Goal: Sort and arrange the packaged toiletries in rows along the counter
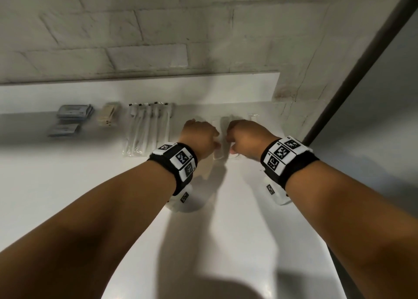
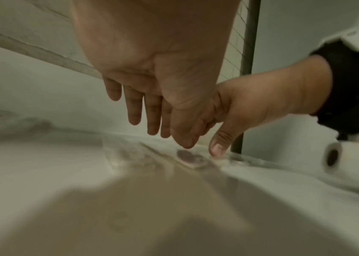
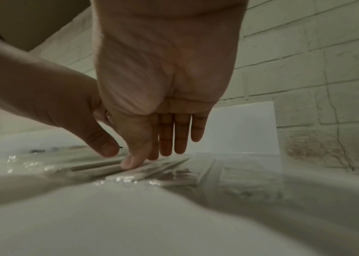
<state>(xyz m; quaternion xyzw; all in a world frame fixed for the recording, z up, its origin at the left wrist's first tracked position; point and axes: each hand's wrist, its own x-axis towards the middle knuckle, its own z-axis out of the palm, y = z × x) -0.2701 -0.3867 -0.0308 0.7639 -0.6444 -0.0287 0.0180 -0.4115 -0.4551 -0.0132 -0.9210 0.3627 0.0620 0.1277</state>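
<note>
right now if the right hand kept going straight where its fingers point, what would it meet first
Probably the clear-wrapped packets lying flat on the counter just under its fingertips; the right hand points down and forward, thumb already on the wrap. Depth is unclear.

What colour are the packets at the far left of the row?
Blue-grey packets, seen best in the head view.

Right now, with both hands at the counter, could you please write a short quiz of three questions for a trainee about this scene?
1. True or false: the left hand is lifting a packet high above the counter.
2. Multiple choice: which group lies farthest left? A) toothbrush packets B) beige packets C) blue-grey packets
3. Fill in: both hands work on clear packets lying to the ____ of the toothbrush packets.

Key: 1 false; 2 C; 3 right. The right hand has its fingers straight, with the thumb down on the packets.
</note>
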